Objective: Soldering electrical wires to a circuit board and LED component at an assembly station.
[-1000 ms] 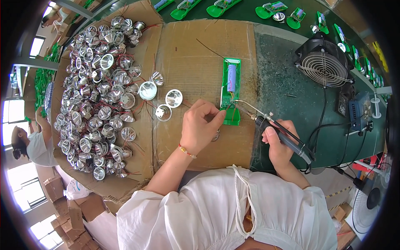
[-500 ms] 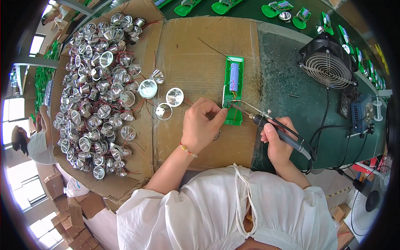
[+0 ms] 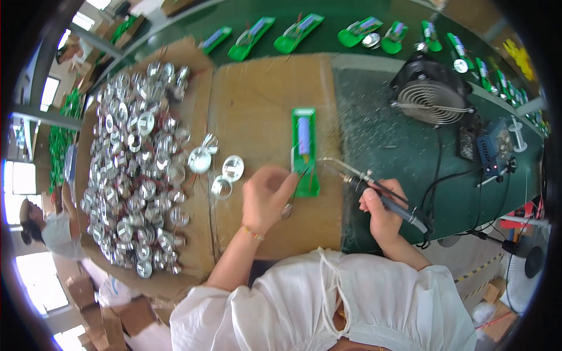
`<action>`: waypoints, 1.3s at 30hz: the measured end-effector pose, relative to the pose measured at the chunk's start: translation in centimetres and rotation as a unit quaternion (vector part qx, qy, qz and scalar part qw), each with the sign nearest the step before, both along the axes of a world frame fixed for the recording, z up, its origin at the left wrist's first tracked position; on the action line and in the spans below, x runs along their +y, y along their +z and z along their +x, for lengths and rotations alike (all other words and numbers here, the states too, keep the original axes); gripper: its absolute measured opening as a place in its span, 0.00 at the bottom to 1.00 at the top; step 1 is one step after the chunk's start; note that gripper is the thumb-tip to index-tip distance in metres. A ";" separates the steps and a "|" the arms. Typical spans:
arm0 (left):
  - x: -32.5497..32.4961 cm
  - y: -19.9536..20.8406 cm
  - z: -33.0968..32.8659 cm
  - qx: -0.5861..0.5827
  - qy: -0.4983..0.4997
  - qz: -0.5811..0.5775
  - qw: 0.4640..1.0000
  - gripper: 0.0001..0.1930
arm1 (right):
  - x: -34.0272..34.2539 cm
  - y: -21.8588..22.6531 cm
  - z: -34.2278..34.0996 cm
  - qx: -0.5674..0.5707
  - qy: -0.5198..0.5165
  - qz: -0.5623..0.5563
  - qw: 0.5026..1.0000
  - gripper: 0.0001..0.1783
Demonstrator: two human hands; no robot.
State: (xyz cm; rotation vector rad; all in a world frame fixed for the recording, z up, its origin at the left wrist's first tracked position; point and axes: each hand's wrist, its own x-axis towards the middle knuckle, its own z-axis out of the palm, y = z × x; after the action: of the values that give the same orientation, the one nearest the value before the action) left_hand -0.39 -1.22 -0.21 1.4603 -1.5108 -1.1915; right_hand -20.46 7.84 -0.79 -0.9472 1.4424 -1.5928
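1. One soldering iron point(image 3: 400, 212) is clasped in the right grip point(image 3: 383, 219); whether the dark wire point(image 3: 304, 174) is pinched by the blurred left grip point(image 3: 266, 196) cannot be told.
2. Just beyond, the green casing point(image 3: 305, 188) is laid on cardboard point(image 3: 252, 117); it could be scorched by a leftward slip of the iron.
3. Farther up, its blue cell point(image 3: 304, 136) could be overheated likewise.
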 end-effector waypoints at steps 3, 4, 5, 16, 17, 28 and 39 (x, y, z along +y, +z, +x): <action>-0.7 0.0 1.3 -0.081 -0.037 0.022 0.996 0.10 | -0.5 -0.6 -1.6 0.015 -0.019 -0.032 0.999 0.08; -0.9 0.1 1.2 -0.214 -0.125 -0.022 0.968 0.10 | -0.5 -0.8 -2.1 0.021 -0.031 -0.022 0.999 0.09; -1.9 0.5 0.1 -0.217 -0.140 -0.018 0.966 0.10 | -0.6 -0.9 -2.7 0.031 -0.046 -0.011 0.998 0.09; -27.2 1.6 -14.7 -0.387 -0.064 -0.204 0.897 0.10 | -0.5 -2.7 -2.8 -0.014 -0.087 0.040 0.995 0.09; -27.5 2.1 -15.9 -0.403 -0.041 -0.272 0.873 0.12 | -0.2 -3.5 -2.9 0.021 -0.096 0.040 0.994 0.10; -27.0 0.1 -20.2 -0.436 -0.169 -0.383 0.797 0.12 | -1.0 -2.5 -2.5 0.031 -0.082 0.036 0.996 0.09; -3.7 0.2 -3.2 -0.392 -0.104 -0.368 0.837 0.06 | -1.6 -1.5 -3.4 0.007 -0.085 0.029 0.996 0.08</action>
State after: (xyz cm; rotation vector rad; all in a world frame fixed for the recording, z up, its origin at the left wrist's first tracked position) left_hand -3.54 -4.93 0.02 1.2725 -2.3598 0.0379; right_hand -23.84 6.22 -2.34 -0.8224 1.6059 -1.6594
